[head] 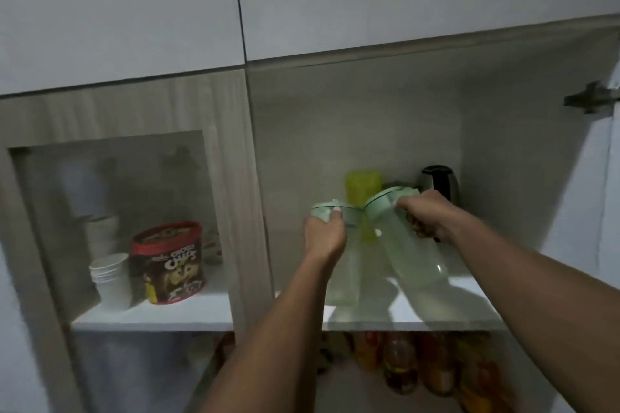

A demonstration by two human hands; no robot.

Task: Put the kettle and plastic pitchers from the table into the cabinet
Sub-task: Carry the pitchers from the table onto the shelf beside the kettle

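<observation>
Two clear plastic pitchers with pale green lids are inside the open cabinet, over its white shelf (436, 318). My left hand (323, 233) grips the left pitcher (342, 278) near its lid; it stands about upright. My right hand (426, 216) holds the right pitcher (412, 255) by its handle, and it tilts to the left, its lid touching the left one's. Behind them stands a yellow-green pitcher (364, 186). The dark steel kettle (439, 183) sits at the back right of the shelf, partly hidden by my right hand.
The left cabinet section, behind a glass door, holds a red chocolate cereal tub (169, 261), stacked white paper cups (112, 278) and pale containers. Bottles (432, 365) fill the shelf below. An open door with a metal hinge (593, 100) is at the right.
</observation>
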